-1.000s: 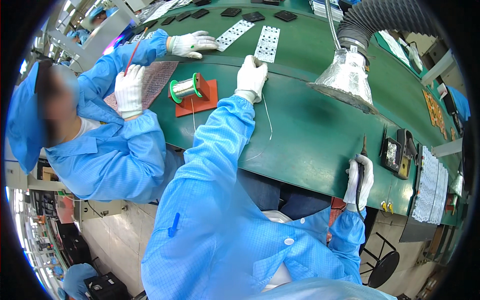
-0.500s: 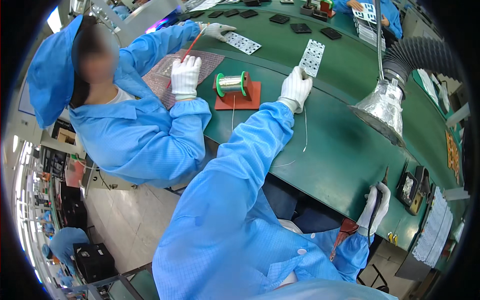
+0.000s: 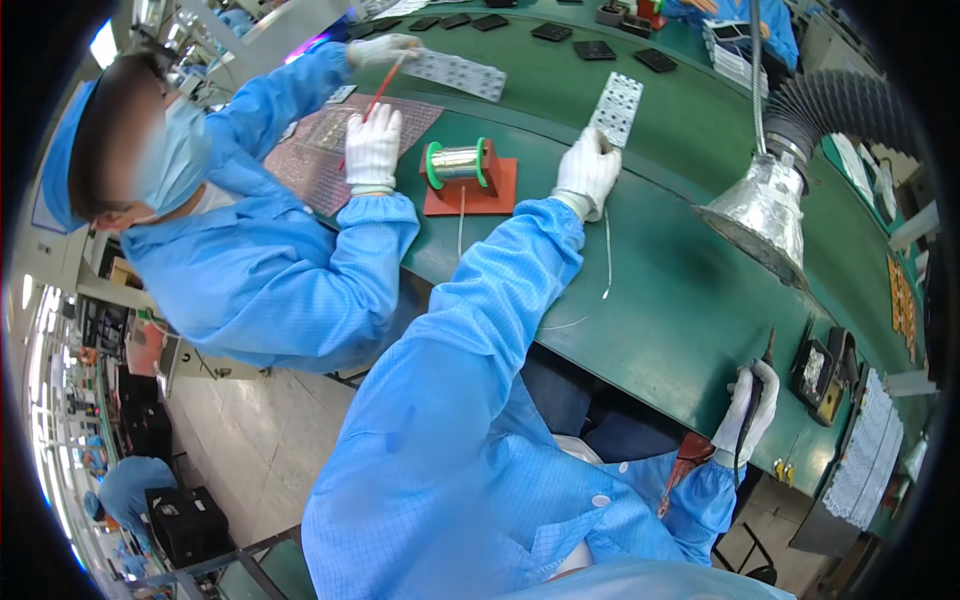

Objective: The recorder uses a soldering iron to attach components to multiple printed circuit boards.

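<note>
My left hand (image 3: pixel 588 172), white-gloved and closed, reaches over the green bench. Its fingertips meet the near end of a white board panel (image 3: pixel 617 108) with dark spots; whether they pinch it is hidden. A thin solder wire (image 3: pixel 609 250) hangs from this hand. Low on the right, my right hand (image 3: pixel 748 408), gloved too, is wrapped round a soldering iron (image 3: pixel 757 385), its tip pointing up and away. Left of my left hand, a solder spool (image 3: pixel 460 163) with green rims sits on a red-brown stand (image 3: pixel 500 198).
A co-worker at left holds a red stick (image 3: pixel 378 88) and a second panel (image 3: pixel 456 75). A foil-covered fume hood (image 3: pixel 765 220) hangs at right. Beside the iron are a black stand (image 3: pixel 825 375) and stacked white sheets (image 3: pixel 866 452). Dark flat pieces (image 3: pixel 595 50) lie on the belt.
The co-worker's panel has moved left, blurred, with their hand, and their head has turned. My hands keep their places; the whole view has shifted slightly.
</note>
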`<move>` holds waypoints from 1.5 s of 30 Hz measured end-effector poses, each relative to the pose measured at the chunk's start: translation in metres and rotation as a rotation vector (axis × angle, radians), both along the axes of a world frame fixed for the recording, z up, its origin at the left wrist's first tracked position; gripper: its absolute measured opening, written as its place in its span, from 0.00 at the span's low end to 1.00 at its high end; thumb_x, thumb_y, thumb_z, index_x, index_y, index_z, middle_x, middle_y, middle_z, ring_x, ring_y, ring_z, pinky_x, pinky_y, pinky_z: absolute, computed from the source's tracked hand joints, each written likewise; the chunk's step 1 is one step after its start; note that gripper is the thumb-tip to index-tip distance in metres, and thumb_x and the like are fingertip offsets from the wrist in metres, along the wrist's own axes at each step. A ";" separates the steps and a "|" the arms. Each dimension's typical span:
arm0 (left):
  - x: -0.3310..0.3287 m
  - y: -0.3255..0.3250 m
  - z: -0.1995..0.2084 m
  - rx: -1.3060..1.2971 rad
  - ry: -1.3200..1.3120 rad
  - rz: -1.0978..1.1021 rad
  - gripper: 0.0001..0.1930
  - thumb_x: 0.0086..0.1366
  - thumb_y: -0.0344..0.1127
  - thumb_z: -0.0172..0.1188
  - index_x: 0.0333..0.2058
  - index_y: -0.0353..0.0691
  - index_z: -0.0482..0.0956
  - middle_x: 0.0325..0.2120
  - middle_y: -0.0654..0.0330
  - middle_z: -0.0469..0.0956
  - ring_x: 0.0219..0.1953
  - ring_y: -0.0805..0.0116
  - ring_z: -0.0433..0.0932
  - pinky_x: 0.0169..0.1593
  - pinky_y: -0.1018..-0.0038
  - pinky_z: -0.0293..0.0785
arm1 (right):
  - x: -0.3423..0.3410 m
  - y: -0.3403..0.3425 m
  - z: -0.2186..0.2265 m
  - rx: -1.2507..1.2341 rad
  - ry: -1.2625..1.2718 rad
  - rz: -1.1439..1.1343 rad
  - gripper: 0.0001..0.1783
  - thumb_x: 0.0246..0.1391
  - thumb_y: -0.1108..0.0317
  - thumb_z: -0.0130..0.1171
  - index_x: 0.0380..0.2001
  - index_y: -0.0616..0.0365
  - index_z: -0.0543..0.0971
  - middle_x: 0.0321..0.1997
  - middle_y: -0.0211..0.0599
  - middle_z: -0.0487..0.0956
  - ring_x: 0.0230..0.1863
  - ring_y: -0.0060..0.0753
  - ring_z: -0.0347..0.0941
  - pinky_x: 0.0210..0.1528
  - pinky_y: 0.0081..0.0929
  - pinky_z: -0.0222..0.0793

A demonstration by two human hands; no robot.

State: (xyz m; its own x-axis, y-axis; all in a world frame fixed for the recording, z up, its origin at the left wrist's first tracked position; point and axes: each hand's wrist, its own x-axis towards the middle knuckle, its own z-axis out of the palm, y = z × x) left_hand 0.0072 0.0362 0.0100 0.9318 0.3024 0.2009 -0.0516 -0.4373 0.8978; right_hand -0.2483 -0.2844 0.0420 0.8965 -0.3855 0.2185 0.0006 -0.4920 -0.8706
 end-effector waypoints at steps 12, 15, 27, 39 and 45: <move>0.008 -0.008 -0.012 0.203 -0.166 0.184 0.13 0.60 0.41 0.58 0.34 0.35 0.74 0.29 0.50 0.80 0.34 0.52 0.80 0.41 0.61 0.76 | 0.016 0.000 0.000 -0.021 0.013 0.017 0.10 0.60 0.69 0.58 0.43 0.61 0.76 0.32 0.37 0.78 0.27 0.25 0.75 0.31 0.24 0.72; 0.013 -0.012 -0.017 0.448 -0.243 0.230 0.15 0.60 0.45 0.60 0.36 0.38 0.76 0.33 0.51 0.80 0.39 0.52 0.79 0.51 0.59 0.73 | 0.020 -0.004 -0.005 -0.018 0.013 -0.003 0.10 0.60 0.69 0.58 0.43 0.61 0.76 0.32 0.37 0.78 0.27 0.25 0.75 0.31 0.23 0.72; 0.032 -0.022 -0.022 0.845 0.041 0.071 0.28 0.63 0.56 0.54 0.49 0.35 0.75 0.47 0.53 0.78 0.59 0.55 0.69 0.65 0.50 0.54 | 0.023 -0.012 -0.015 -0.005 0.036 0.012 0.13 0.61 0.67 0.57 0.46 0.62 0.75 0.33 0.36 0.78 0.29 0.24 0.74 0.33 0.23 0.71; 0.024 -0.024 -0.019 0.856 0.079 0.065 0.27 0.65 0.55 0.50 0.50 0.37 0.75 0.51 0.51 0.76 0.60 0.55 0.66 0.65 0.52 0.53 | 0.016 -0.015 -0.025 -0.031 -0.012 0.019 0.13 0.62 0.67 0.57 0.46 0.62 0.75 0.34 0.36 0.78 0.30 0.25 0.75 0.33 0.23 0.72; 0.020 -0.018 -0.022 0.769 -0.125 0.173 0.21 0.62 0.49 0.55 0.44 0.37 0.76 0.45 0.51 0.76 0.52 0.55 0.71 0.61 0.55 0.58 | 0.015 -0.014 -0.026 -0.014 -0.010 0.019 0.13 0.62 0.67 0.56 0.46 0.62 0.75 0.34 0.37 0.79 0.29 0.25 0.75 0.34 0.23 0.72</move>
